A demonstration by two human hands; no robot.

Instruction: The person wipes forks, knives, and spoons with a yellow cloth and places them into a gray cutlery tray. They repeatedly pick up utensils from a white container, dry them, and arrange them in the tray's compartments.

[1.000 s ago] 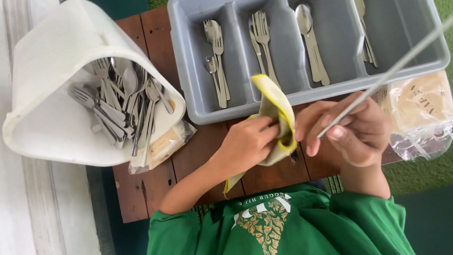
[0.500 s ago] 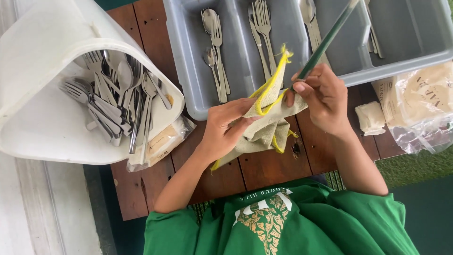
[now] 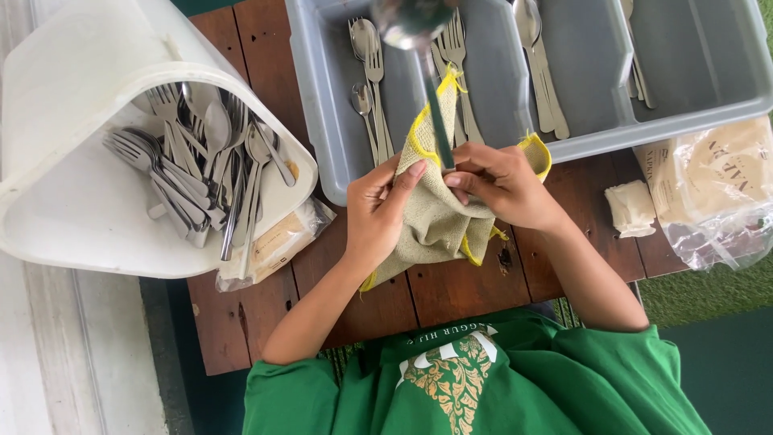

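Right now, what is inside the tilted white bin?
The white bin holds a loose pile of forks and spoons. Whatever lies beneath the pile is hidden.

Upright spoon point(image 3: 427, 80) in yellow-edged burlap cloth point(image 3: 435, 217)

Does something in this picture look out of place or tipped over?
Yes. The white bin on the left lies on its side, with forks and spoons heaped loosely at its mouth. In the grey tray, the cutlery lies sorted in compartments.
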